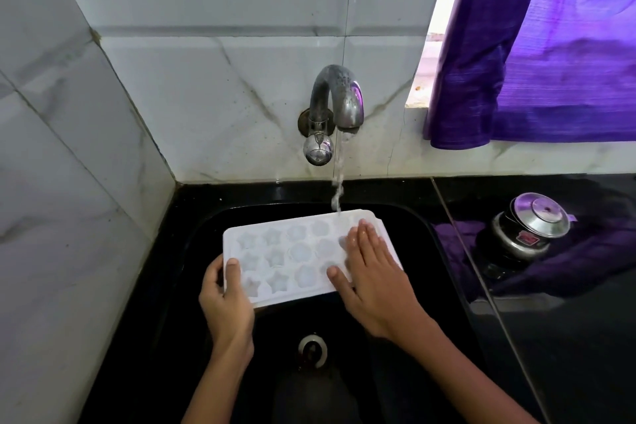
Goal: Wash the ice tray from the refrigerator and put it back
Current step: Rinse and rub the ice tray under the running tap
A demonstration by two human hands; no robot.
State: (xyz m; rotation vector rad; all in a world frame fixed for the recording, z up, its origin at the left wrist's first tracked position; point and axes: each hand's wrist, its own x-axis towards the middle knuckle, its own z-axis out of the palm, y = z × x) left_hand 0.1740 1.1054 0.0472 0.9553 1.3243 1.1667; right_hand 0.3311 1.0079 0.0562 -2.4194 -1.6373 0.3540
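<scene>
Head view: white ice tray [292,253] held over a black sink [406,217] under a running tap [335,103]. Left hand [225,299] grips its near corner; right hand [373,277] lies flat, fingers spread. Marble-tiled walls, purple curtain [537,45], glossy black table [568,337] with a steel pot [528,229].

Marble-tiled walls [213,55], black counter [568,337], purple curtain [550,45] over bright window [433,55].

Both bare forearms reached forward over the sink [395,217]. The left hand [225,296] gripped the near-left corner of the ice tray [275,258], thumb on top and fingers [212,274] curled around its edge. The right hand [370,272] lay flat on the tray's right end, fingers straight and together, thumb spread toward the left hand.
</scene>
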